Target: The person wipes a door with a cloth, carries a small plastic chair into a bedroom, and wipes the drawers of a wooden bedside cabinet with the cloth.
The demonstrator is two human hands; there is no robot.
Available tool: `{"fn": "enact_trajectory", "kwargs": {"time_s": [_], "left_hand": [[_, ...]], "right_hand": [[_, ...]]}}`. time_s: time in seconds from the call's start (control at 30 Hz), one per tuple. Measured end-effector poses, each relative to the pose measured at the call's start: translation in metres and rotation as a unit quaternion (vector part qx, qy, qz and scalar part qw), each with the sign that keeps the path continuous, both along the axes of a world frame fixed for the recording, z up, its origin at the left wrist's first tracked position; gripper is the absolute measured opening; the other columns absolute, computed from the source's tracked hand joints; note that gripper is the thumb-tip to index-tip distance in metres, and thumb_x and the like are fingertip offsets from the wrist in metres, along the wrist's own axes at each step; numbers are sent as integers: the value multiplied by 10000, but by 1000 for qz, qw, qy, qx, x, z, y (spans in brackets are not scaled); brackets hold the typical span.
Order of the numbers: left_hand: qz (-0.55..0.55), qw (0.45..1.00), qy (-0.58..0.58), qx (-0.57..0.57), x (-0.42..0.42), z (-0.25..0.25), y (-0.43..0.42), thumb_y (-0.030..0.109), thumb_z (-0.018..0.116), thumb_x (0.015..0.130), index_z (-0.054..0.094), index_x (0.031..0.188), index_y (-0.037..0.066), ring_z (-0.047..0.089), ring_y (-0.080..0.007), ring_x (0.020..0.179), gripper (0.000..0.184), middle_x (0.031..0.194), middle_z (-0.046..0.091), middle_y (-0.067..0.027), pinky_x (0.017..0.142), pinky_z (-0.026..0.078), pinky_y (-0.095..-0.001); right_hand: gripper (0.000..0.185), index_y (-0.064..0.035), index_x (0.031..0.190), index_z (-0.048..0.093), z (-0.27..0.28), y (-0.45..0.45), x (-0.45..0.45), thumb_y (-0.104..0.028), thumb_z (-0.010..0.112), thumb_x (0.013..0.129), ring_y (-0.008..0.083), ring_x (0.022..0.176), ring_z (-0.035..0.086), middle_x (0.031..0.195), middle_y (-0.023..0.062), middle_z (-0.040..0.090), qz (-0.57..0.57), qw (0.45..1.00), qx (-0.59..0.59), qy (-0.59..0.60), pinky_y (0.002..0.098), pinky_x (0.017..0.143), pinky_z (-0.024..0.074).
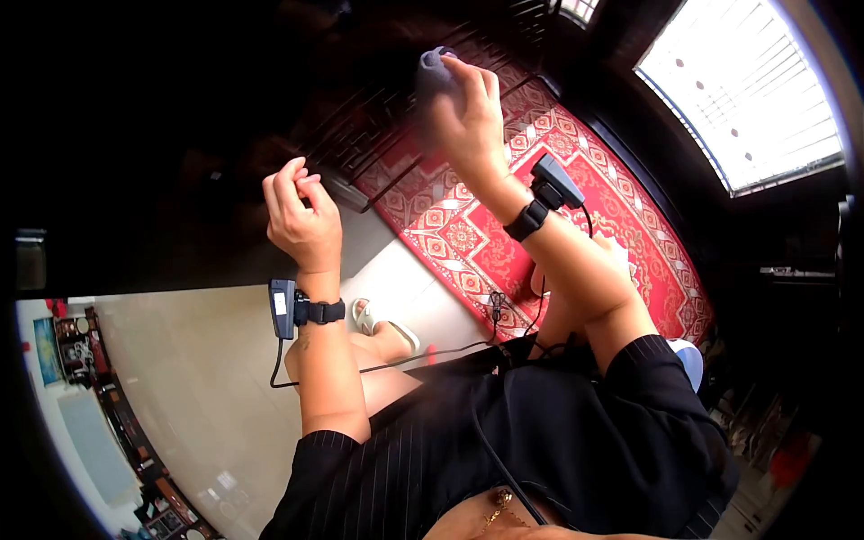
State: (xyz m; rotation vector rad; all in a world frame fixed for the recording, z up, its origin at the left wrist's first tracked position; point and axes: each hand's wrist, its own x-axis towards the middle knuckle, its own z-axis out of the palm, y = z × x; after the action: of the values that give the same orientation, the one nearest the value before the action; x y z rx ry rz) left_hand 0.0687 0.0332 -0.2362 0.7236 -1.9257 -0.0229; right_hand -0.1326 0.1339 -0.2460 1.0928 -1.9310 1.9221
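My right hand (470,117) is raised over the dark furniture with its fingers closed round a grey rolled-up cloth (436,70). Motion blurs the lower part of the cloth and the near side of that hand. Further left, my left hand (301,216) hovers in front of a dark glossy surface (171,216). Its fingers are curled in toward the thumb, and no object shows in them. Each wrist wears a black strap with a small cabled box, one on the left wrist (283,308) and one on the right (558,183).
A red patterned rug (576,234) covers the floor ahead and right, beside pale tiles (207,387). Black cables (432,353) run across my lap between the wrist boxes. A bright barred window (747,90) is at upper right. Cluttered shelves (117,405) stand at lower left.
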Motion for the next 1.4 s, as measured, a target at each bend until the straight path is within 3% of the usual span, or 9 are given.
{"fn": "enact_trajectory", "kwargs": {"time_s": [0.2,0.4,0.53,0.67,0.8,0.93,1.13,1.2,1.4], "left_hand": [[-61,998,10,24,4,-6,-8,-88,540,938,680,1106,7,724,-178,719,238,939,658,-84,641,576,-292],[-58,994,69,60,4,3,0,-89,508,935,699,1038,-4,663,-164,614,233,870,648,-85,575,546,-280],[-51,994,82,46,3,5,-2,-82,500,933,699,1011,-2,649,-158,583,228,853,641,-83,548,525,-271],[-59,995,74,32,6,3,-6,-96,514,928,706,990,4,639,-150,564,225,839,646,-76,525,512,-269],[-68,992,94,51,13,-2,-10,-78,511,936,712,994,9,610,-130,560,226,823,652,-59,529,493,-251],[-50,989,114,83,19,-2,-13,-56,501,942,708,993,4,587,-116,589,222,831,644,-46,537,481,-244],[-30,995,84,37,20,-6,-19,-80,523,890,712,943,26,632,-185,645,223,805,640,-65,543,494,-286],[-18,998,59,0,21,-6,-21,-65,513,915,714,959,16,607,-144,571,222,818,645,-57,516,477,-262],[-17,998,47,-33,19,-2,-18,-56,501,921,719,959,18,601,-135,526,233,815,643,-58,501,480,-262]], "right_hand": [[556,-35,1371,564,-25,-24,42,-16,694,831,449,1174,544,1301,264,502,56,995,15,84,458,1006,498],[555,-74,1338,611,-32,-15,56,6,696,795,431,1176,549,1308,225,534,127,979,32,155,461,986,515],[475,-92,1244,720,-78,-13,81,-43,711,771,358,1097,605,1176,151,632,347,908,181,150,429,960,528],[407,-115,1140,740,-71,-10,90,-131,733,734,324,1016,623,1079,116,628,316,927,145,139,411,865,567],[472,-119,1194,697,-3,-2,80,-78,743,726,345,1024,612,1161,133,608,179,964,10,199,414,830,572],[531,-123,1242,689,-12,-27,73,-37,749,722,330,1076,589,1237,118,592,175,949,0,264,400,834,580],[398,-126,1152,762,-138,-31,76,-88,701,761,285,1114,599,1195,77,623,279,887,256,263,368,902,570],[316,-133,1102,785,-180,-29,63,-143,687,802,292,1114,614,1127,89,653,323,867,332,183,403,923,562],[320,-148,1054,793,-97,-6,25,-321,649,826,353,1009,697,1044,140,727,312,849,409,120,461,893,569]]}}
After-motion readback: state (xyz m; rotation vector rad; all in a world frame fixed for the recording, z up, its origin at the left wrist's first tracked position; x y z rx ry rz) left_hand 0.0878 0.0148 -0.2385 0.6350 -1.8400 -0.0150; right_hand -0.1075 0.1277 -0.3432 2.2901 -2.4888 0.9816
